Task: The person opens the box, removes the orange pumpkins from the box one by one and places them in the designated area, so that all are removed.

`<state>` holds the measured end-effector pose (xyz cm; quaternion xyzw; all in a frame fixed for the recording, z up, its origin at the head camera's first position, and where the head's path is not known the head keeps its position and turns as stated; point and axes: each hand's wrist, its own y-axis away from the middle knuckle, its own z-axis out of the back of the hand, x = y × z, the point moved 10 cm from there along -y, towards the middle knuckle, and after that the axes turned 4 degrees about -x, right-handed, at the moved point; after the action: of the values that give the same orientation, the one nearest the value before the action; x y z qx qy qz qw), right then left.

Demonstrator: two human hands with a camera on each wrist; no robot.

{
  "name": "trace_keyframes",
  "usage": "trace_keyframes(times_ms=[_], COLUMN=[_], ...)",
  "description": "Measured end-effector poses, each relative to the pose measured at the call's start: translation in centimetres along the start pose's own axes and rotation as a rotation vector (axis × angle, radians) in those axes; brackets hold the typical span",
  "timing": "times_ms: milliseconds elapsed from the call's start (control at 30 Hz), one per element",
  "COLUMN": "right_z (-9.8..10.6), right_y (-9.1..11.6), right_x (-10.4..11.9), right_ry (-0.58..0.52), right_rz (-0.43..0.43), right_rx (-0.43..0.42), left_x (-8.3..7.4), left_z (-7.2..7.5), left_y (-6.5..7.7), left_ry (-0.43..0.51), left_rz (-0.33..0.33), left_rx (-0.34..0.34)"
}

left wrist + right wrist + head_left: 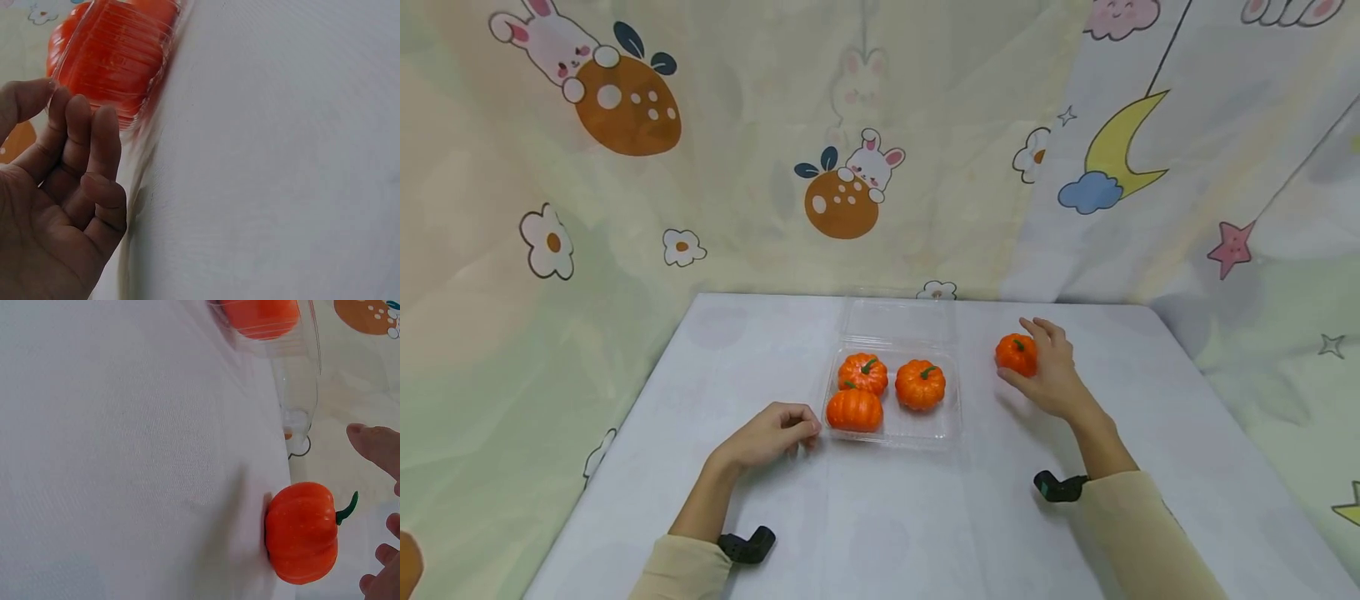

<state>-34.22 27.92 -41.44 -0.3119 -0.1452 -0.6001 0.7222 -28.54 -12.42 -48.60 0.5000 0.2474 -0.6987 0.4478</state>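
Note:
An open clear plastic box (917,433) on the table holds three small orange pumpkins, one at the front left (854,410), one behind it (863,373) and one at the right (921,385). At the box's front left corner, my left hand (56,194) pinches the rim between thumb and index fingertip, its other fingers curled. Another orange pumpkin (303,534) with a green stem rests on the table right of the box. My right hand (1051,372) is spread around that pumpkin. Thumb and fingers stand apart from its surface in the right wrist view.
The box's clear lid (898,321) lies folded back toward the rear. A white cloth covers the table (887,525), and a patterned curtain (940,183) hangs behind it. Each wrist carries a black camera, one on the left (748,546) and one on the right (1060,487).

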Motion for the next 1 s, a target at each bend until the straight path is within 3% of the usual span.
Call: trace_keyframes(times_ms=[300, 667, 1000], right_z=[-0.2, -1.5, -3.2], right_y=[0.3, 0.8, 1.0], right_x=[2.5, 5.5, 6.8], right_ry=[0.027, -0.056, -0.076], right_rz=[0.051, 0.164, 0.219], right_rx=[0.029, 0.040, 0.053], left_x=[0.1, 0.0, -0.3], left_z=[0.2, 0.1, -0.1], left_y=[0.1, 0.1, 0.2], left_ry=[-0.013, -0.001, 0.005], left_rz=[0.004, -0.010, -0.011], left_rx=[0.003, 0.005, 0.014])
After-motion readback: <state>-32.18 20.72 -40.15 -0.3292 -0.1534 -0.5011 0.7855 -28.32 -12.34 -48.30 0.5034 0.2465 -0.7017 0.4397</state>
